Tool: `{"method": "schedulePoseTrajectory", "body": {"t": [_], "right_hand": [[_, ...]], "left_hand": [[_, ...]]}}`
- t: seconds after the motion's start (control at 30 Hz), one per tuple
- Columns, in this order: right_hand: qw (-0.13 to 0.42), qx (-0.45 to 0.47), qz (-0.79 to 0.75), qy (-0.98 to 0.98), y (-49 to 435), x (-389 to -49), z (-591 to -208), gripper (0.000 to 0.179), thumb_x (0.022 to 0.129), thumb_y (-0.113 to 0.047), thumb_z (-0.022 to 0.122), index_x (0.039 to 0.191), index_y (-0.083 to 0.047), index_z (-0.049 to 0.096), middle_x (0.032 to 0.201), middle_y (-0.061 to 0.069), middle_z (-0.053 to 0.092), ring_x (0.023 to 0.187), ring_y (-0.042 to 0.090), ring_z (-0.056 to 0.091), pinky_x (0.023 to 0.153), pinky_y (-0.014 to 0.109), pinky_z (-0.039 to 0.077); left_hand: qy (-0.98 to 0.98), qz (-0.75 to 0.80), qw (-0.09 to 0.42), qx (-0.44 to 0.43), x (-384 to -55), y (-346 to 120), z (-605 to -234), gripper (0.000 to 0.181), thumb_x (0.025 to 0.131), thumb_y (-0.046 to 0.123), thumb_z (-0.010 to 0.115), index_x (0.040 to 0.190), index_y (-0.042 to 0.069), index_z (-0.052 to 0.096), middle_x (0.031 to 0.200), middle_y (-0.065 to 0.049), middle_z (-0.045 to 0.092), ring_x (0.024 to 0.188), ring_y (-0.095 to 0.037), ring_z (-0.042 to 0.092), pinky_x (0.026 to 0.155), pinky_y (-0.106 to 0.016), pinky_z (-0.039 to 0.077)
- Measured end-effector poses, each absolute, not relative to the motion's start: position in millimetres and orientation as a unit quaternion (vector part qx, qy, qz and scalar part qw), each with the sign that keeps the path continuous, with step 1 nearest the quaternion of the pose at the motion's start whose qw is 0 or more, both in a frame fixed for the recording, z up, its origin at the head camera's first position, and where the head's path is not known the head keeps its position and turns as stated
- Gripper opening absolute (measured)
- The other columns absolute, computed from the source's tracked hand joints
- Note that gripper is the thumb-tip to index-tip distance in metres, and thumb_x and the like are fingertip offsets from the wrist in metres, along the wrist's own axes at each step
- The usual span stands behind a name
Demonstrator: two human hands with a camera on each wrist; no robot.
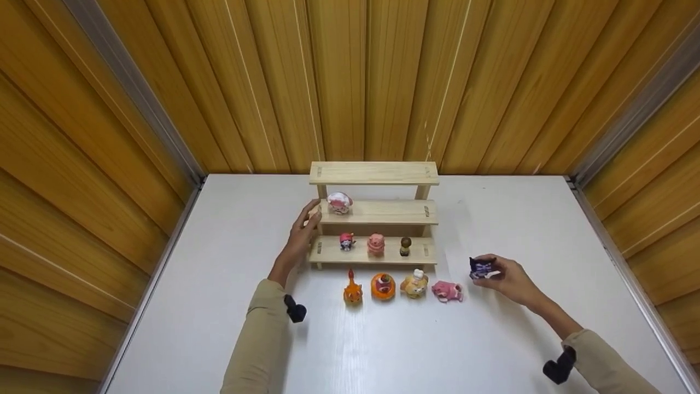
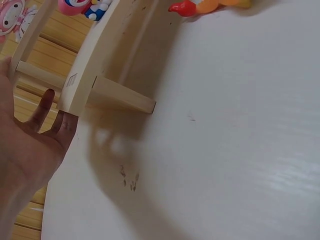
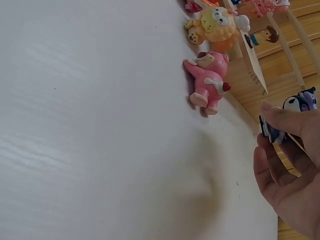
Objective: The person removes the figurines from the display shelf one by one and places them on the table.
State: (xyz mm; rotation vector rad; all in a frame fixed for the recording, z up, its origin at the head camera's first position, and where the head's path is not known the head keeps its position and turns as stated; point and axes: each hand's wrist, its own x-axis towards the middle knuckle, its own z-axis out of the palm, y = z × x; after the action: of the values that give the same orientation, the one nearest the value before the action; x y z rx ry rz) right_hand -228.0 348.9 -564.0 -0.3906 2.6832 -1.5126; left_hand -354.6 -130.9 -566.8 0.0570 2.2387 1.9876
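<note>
**Black-and-purple hooded figurine in the right hand, with the left hand at a stepped wooden stand**

Head view. The stand rises in three tiers at the back of a white table. The left hand lies at the left end of the middle tier, a position that would suit steadying the frame. On that tier sits a pink-and-white figurine. The bottom tier carries a red-capped figurine, a pink pig-like figurine and a brown-haired figurine, set apart from one another, presumably so that each shows clearly. On the table in front, a row comprises an orange flame-tailed figurine, a round orange figurine, a yellow figurine with a white hat and a pink bear figurine. The hooded figurine is to the right of the stand, well apart from it.

Left wrist view. The fingers are extended beside the stand's end and the palm is empty; how firmly they touch the wood cannot be told.

Right wrist view. Thumb and fingers pinch the hooded figurine from opposite sides, leaving its head exposed, a light hold that probably suits so small a piece. The bear lies down on the table nearby.
</note>
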Motion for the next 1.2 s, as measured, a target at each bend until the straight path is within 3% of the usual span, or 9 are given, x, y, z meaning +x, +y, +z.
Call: {"method": "schedulePoseTrajectory", "body": {"t": [0.33, 0.5, 0.7, 1.0, 1.2], "right_hand": [[-0.009, -0.140, -0.458, 0.878, 352.3, -220.7, -583.7, 0.042, 0.080, 0.000, 0.084, 0.118, 0.005, 0.067, 0.111, 0.026, 0.070, 0.091, -0.009, 0.058, 0.075, 0.021, 0.055], [-0.007, -0.145, -0.450, 0.881, 350.7, -217.4, -587.2, 0.043, 0.079, 0.001, 0.084, 0.118, 0.005, 0.067, 0.112, 0.026, 0.069, 0.093, -0.010, 0.056, 0.074, 0.021, 0.053], [-0.003, -0.139, -0.440, 0.887, 350.1, -215.7, -590.4, 0.042, 0.079, -0.001, 0.084, 0.118, 0.003, 0.068, 0.113, 0.026, 0.070, 0.095, -0.010, 0.056, 0.076, 0.021, 0.053], [-0.023, -0.172, -0.421, 0.890, 352.8, -213.1, -598.3, 0.040, 0.077, -0.001, 0.086, 0.114, -0.002, 0.070, 0.108, 0.022, 0.073, 0.095, -0.009, 0.059, 0.075, 0.019, 0.054], [-0.050, -0.177, -0.415, 0.891, 352.3, -211.6, -604.0, 0.042, 0.074, 0.002, 0.087, 0.113, -0.004, 0.070, 0.106, 0.019, 0.073, 0.094, -0.009, 0.057, 0.073, 0.018, 0.051]], "left_hand": [[0.745, 0.662, 0.066, 0.040, -353.7, -131.0, -568.3, 0.051, 0.109, 0.043, 0.044, 0.159, 0.032, 0.036, 0.165, -0.010, 0.027, 0.149, -0.035, 0.027, 0.117, -0.063, 0.030], [0.745, 0.662, 0.069, 0.029, -353.8, -131.2, -567.6, 0.050, 0.108, 0.046, 0.046, 0.157, 0.037, 0.038, 0.164, -0.010, 0.026, 0.150, -0.035, 0.026, 0.117, -0.063, 0.031], [0.747, 0.661, 0.064, 0.028, -354.1, -130.9, -567.8, 0.050, 0.109, 0.045, 0.046, 0.157, 0.034, 0.038, 0.164, -0.011, 0.027, 0.150, -0.035, 0.024, 0.117, -0.062, 0.031], [0.745, 0.663, 0.070, 0.023, -354.1, -131.3, -567.8, 0.051, 0.109, 0.045, 0.046, 0.158, 0.035, 0.037, 0.162, -0.012, 0.027, 0.145, -0.034, 0.030, 0.115, -0.059, 0.034], [0.746, 0.661, 0.069, 0.034, -352.7, -132.2, -566.3, 0.050, 0.109, 0.044, 0.046, 0.157, 0.035, 0.038, 0.158, -0.016, 0.028, 0.139, -0.039, 0.041, 0.112, -0.058, 0.038]]}}
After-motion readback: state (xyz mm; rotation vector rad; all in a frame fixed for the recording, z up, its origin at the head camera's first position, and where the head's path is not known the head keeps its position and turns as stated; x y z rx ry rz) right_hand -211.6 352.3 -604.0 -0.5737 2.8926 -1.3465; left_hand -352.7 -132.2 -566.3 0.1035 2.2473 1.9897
